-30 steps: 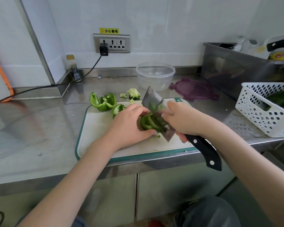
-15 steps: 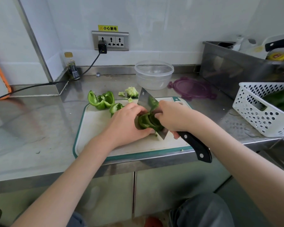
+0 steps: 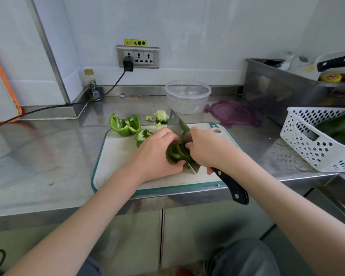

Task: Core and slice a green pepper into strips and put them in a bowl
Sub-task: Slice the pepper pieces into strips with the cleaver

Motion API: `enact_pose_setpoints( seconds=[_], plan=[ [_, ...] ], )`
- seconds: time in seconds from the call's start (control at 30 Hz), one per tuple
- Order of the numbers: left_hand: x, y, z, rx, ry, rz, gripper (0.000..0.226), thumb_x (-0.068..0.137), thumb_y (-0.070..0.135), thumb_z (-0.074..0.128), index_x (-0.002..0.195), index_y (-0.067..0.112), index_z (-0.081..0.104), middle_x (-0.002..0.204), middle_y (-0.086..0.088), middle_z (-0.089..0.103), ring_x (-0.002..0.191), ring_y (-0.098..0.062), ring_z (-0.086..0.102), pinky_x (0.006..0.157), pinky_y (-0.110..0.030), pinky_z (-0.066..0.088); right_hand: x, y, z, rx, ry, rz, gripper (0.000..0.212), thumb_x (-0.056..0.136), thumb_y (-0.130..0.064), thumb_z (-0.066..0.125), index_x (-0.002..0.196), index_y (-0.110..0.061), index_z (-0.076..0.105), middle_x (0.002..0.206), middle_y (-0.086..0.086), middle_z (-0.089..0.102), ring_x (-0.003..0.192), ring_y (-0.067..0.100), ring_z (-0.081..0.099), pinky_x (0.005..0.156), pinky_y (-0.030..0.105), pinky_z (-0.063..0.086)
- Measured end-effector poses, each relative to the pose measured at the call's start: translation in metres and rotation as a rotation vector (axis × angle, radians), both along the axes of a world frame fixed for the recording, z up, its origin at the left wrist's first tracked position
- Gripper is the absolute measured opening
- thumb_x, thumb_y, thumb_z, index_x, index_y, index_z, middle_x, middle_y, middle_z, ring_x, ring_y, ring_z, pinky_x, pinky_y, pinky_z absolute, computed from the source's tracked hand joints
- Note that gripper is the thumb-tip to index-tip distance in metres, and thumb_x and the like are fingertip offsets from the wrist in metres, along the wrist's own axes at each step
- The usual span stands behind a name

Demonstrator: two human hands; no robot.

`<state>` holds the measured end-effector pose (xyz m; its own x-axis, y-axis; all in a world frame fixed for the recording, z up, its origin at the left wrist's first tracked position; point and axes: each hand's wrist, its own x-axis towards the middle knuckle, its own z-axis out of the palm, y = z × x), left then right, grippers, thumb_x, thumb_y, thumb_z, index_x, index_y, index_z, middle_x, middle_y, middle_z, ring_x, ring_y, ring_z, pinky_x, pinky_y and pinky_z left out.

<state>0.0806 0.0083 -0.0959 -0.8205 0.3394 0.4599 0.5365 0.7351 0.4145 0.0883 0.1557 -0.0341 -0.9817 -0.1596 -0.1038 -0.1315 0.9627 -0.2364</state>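
The steel counter [image 3: 38, 156] fills the middle of the frame, and your cutting board [image 3: 118, 162] lies at its centre. At right sits a white basket [image 3: 315, 154]; above centre, the clear bowl [image 3: 187, 96]. Your left hand [image 3: 157, 156] curls over the pepper piece [image 3: 175, 153] at mid-board, holding it down. Your right hand [image 3: 209, 150] grips the cleaver [image 3: 177, 126], its blade against the pepper. Other pepper chunks [image 3: 126, 125] lie at the board's upper left.

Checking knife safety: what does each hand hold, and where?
Right hand grips the cleaver where handle meets blade; left hand holds the pepper piece by its side.
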Motion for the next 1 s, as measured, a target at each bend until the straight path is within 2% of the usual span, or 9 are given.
enact_pose_setpoints(
  seconds=[0.17, 0.3, 0.43, 0.6, 0.77, 0.87, 0.93, 1.0],
  plan=[
    [-0.001, 0.001, 0.0, 0.017, 0.021, 0.009, 0.047, 0.065, 0.033, 0.078, 0.104, 0.012, 0.062, 0.105, 0.002, 0.054, 0.091, -0.014, 0.054, 0.08, -0.03, 0.049, -0.006, -0.005, 0.003, 0.014, -0.069, 0.006, 0.016, 0.097, -0.011, 0.041, 0.112, -0.005, 0.043, 0.077, 0.015, 0.055, 0.029, 0.016, 0.049, 0.027, 0.02, 0.035],
    [-0.005, 0.0, -0.002, 0.016, 0.013, -0.014, 0.046, 0.065, 0.034, 0.077, 0.103, 0.015, 0.061, 0.102, 0.004, 0.057, 0.091, -0.014, 0.054, 0.081, -0.032, 0.049, 0.0, -0.005, 0.003, 0.024, -0.045, 0.007, 0.013, 0.095, -0.007, 0.043, 0.108, -0.007, 0.041, 0.077, 0.011, 0.05, 0.035, 0.018, 0.051, 0.026, 0.017, 0.032],
    [-0.007, 0.0, -0.003, 0.013, 0.032, -0.02, 0.043, 0.063, 0.033, 0.076, 0.098, 0.016, 0.059, 0.097, 0.005, 0.056, 0.088, -0.014, 0.053, 0.076, -0.032, 0.049, -0.002, -0.007, 0.005, 0.033, -0.04, 0.005, 0.009, 0.095, -0.007, 0.044, 0.103, -0.009, 0.04, 0.075, 0.01, 0.049, 0.032, 0.017, 0.05, 0.025, 0.018, 0.031],
    [-0.008, 0.0, -0.005, -0.002, 0.025, -0.017, 0.045, 0.061, 0.035, 0.076, 0.097, 0.018, 0.055, 0.096, 0.007, 0.054, 0.087, -0.011, 0.051, 0.076, -0.026, 0.046, -0.003, -0.012, 0.003, 0.141, -0.038, -0.01, 0.027, 0.092, -0.006, 0.054, 0.116, -0.005, 0.043, 0.071, 0.009, 0.05, 0.044, 0.022, 0.051, 0.031, 0.028, 0.039],
    [-0.01, -0.007, -0.003, 0.002, 0.009, 0.021, 0.049, 0.065, 0.034, 0.074, 0.107, 0.018, 0.055, 0.104, 0.008, 0.053, 0.097, -0.01, 0.049, 0.085, -0.023, 0.042, 0.005, 0.003, -0.001, 0.003, -0.028, 0.024, 0.015, 0.097, -0.013, 0.043, 0.11, -0.006, 0.041, 0.079, 0.013, 0.052, 0.038, 0.02, 0.055, 0.034, 0.027, 0.046],
    [-0.008, -0.009, -0.001, 0.001, 0.003, -0.015, 0.048, 0.065, 0.034, 0.074, 0.107, 0.018, 0.056, 0.104, 0.008, 0.053, 0.096, -0.01, 0.05, 0.086, -0.027, 0.044, 0.004, 0.004, 0.001, 0.033, -0.046, 0.005, 0.022, 0.097, -0.015, 0.044, 0.117, -0.004, 0.042, 0.09, 0.017, 0.059, 0.045, 0.024, 0.058, 0.046, 0.036, 0.053],
    [-0.005, -0.008, 0.0, 0.009, -0.008, -0.034, 0.047, 0.065, 0.035, 0.074, 0.105, 0.019, 0.056, 0.102, 0.008, 0.054, 0.094, -0.009, 0.049, 0.084, -0.029, 0.046, -0.002, 0.0, -0.001, 0.04, -0.032, 0.011, 0.017, 0.096, -0.013, 0.046, 0.11, -0.004, 0.043, 0.086, 0.014, 0.057, 0.042, 0.021, 0.055, 0.037, 0.032, 0.047],
    [-0.004, -0.008, 0.0, 0.038, -0.021, -0.034, 0.047, 0.065, 0.038, 0.074, 0.104, 0.022, 0.054, 0.102, 0.009, 0.055, 0.094, -0.009, 0.05, 0.083, -0.03, 0.047, -0.007, 0.001, 0.0, -0.025, -0.027, -0.004, 0.015, 0.097, -0.018, 0.044, 0.104, -0.005, 0.043, 0.077, 0.011, 0.054, 0.029, 0.015, 0.05, 0.029, 0.022, 0.037]
  ],
)
